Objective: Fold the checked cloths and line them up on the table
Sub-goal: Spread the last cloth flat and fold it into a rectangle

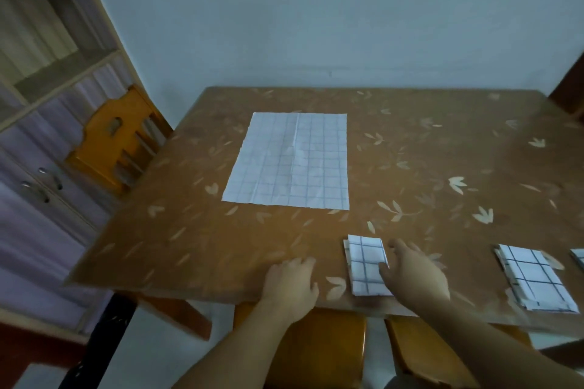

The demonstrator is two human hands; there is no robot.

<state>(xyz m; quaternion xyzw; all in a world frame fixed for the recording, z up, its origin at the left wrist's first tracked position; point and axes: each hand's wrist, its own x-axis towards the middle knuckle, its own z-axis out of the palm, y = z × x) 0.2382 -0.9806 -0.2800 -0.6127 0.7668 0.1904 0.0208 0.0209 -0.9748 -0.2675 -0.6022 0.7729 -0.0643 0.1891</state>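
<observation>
A large white checked cloth [290, 161] lies spread flat at the middle of the brown leaf-patterned table [196, 237]. A small folded checked cloth [366, 262] lies near the front edge. My right hand [414, 271] rests on the table against its right side, thumb touching the cloth, fingers apart. My left hand [290, 281] lies flat on the table edge to the left of it, holding nothing. A second folded checked cloth [534, 278] lies further right, and the corner of a third folded cloth [579, 257] shows at the frame's right edge.
An orange wooden chair [117, 139] stands at the table's left side. Two orange seats [319, 347] sit under the front edge. A shelf unit with cupboard doors [41, 79] fills the left. A pale wall runs behind the table.
</observation>
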